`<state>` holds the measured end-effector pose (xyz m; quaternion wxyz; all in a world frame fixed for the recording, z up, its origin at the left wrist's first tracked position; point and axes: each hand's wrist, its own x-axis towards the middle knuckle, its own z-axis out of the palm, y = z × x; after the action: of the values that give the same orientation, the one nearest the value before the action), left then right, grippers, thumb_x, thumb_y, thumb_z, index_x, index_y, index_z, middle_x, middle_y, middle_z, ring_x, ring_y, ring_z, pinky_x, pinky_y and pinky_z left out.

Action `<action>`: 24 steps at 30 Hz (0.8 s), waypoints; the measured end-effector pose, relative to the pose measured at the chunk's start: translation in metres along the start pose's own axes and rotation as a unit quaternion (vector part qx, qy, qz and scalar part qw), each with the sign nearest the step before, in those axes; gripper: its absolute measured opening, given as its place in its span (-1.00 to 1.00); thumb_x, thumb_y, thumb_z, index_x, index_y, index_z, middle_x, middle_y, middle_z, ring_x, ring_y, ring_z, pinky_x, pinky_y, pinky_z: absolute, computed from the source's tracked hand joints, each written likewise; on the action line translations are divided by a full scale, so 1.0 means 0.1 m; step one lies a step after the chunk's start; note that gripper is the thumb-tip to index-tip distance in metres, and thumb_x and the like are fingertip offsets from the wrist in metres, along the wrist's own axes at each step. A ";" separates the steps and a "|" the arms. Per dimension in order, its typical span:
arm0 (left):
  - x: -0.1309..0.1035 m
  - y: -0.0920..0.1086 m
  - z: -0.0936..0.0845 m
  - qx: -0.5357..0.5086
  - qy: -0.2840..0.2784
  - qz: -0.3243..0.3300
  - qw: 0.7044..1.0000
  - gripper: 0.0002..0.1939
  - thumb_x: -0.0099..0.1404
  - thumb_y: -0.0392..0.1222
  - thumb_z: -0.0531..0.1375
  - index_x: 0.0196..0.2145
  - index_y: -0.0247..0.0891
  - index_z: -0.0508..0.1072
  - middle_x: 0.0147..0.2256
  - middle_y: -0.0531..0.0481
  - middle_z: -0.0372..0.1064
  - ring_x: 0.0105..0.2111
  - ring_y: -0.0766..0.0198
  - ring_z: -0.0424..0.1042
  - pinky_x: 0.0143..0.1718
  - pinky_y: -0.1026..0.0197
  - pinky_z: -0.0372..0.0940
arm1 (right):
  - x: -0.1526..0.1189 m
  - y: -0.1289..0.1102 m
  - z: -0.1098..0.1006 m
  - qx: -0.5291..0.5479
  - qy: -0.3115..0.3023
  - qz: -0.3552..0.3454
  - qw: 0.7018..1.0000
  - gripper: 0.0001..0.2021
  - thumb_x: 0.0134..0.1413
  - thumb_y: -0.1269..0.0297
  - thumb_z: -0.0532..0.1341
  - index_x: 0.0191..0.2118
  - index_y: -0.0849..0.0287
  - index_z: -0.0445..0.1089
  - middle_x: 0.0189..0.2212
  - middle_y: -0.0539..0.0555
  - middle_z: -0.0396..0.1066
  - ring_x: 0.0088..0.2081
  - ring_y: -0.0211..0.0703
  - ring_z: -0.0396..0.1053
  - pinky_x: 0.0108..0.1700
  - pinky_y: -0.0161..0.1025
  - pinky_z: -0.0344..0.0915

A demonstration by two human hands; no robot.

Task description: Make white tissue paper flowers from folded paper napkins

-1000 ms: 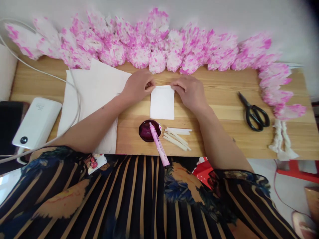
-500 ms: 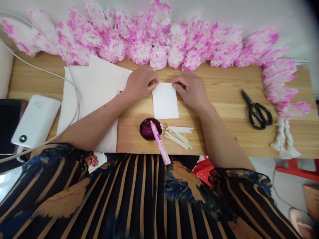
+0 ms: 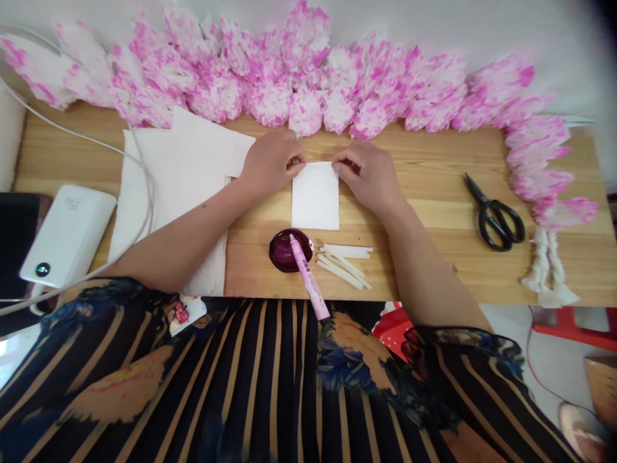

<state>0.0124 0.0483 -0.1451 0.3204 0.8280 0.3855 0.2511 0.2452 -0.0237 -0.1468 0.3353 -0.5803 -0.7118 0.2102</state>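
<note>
A small white paper rectangle [image 3: 315, 198] lies on the wooden table [image 3: 424, 257], pinched at both far corners. My left hand [image 3: 274, 161] closes thumb and fingertips on its upper left corner, and my right hand [image 3: 367, 172] does the same at the upper right. Just below the paper is a dark dish [image 3: 284, 251] of purple colour, with a pink marker [image 3: 308, 278] leaning across its rim. Several thin white sticks [image 3: 344, 267] lie to the right of the dish. Larger white sheets [image 3: 164, 167] are partly under my left forearm.
Pink-and-white paper flowers [image 3: 270, 99] line the back and right side. Black scissors [image 3: 494, 215] lie at the right, near two twisted white paper strands [image 3: 549, 267]. A white power bank [image 3: 70, 235] and its cable are at the left, beside a dark device [image 3: 19, 238].
The lower edge of the small paper has swung slightly left, so it now hangs straighter between my hands. Both hands keep their pinch on its corners.
</note>
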 end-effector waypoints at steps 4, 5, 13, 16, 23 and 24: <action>-0.01 0.02 0.00 -0.006 0.003 -0.005 1.000 -0.96 0.15 -0.18 0.29 -0.38 -0.15 0.54 -0.28 -0.14 0.45 0.03 -0.08 0.36 -0.02 0.00 0.31 | 0.00 -0.01 0.01 -0.016 0.000 -0.014 1.000 -0.83 0.20 -0.01 0.31 -0.15 -0.13 0.51 -0.22 0.10 0.55 -0.01 0.18 0.43 0.07 0.19 0.38; -0.01 0.03 0.00 -0.010 0.002 -0.007 1.000 -0.96 0.15 -0.20 0.29 -0.38 -0.15 0.53 -0.28 -0.14 0.45 0.03 -0.08 0.36 -0.02 0.00 0.31 | 0.00 -0.01 0.01 -0.016 0.000 -0.014 1.000 -0.82 0.18 0.00 0.33 -0.14 -0.14 0.50 -0.23 0.09 0.54 0.00 0.18 0.43 0.06 0.19 0.38; -0.01 0.04 0.00 -0.008 -0.003 -0.002 1.000 -0.98 0.13 -0.24 0.28 -0.43 -0.15 0.49 -0.31 -0.14 0.44 0.01 -0.08 0.36 -0.03 -0.01 0.30 | -0.01 0.03 0.03 -0.031 0.003 -0.002 1.000 -0.88 0.22 0.05 0.30 -0.21 -0.10 0.47 -0.21 0.10 0.53 0.06 0.20 0.40 0.05 0.15 0.36; -0.01 0.03 -0.01 -0.003 -0.003 -0.001 1.000 -0.99 0.13 -0.23 0.28 -0.43 -0.16 0.50 -0.29 -0.15 0.45 0.01 -0.10 0.37 0.00 -0.03 0.29 | -0.01 0.02 0.03 -0.035 0.004 -0.003 0.999 -0.83 0.24 -0.01 0.27 -0.21 -0.09 0.49 -0.18 0.11 0.54 0.06 0.21 0.40 0.05 0.16 0.37; -0.02 -0.04 -0.03 -0.009 0.004 -0.001 1.000 -0.95 0.15 -0.22 0.29 -0.37 -0.13 0.53 -0.26 -0.17 0.47 0.06 -0.13 0.35 0.06 -0.04 0.28 | -0.02 0.01 0.01 -0.035 0.019 -0.010 0.999 -0.88 0.23 0.06 0.29 -0.22 -0.09 0.51 -0.16 0.08 0.56 0.04 0.17 0.42 0.04 0.12 0.39; -0.02 -0.05 -0.03 0.005 0.004 0.005 1.000 -0.96 0.16 -0.22 0.28 -0.37 -0.14 0.53 -0.25 -0.17 0.47 0.05 -0.13 0.36 0.06 -0.05 0.28 | -0.02 0.00 0.01 -0.042 0.020 -0.011 0.999 -0.89 0.23 0.07 0.29 -0.22 -0.09 0.52 -0.16 0.08 0.56 0.03 0.17 0.43 0.04 0.11 0.39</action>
<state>0.0066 0.0499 -0.1468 0.3130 0.8308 0.3836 0.2541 0.2447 -0.0258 -0.1481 0.3276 -0.5900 -0.7193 0.1648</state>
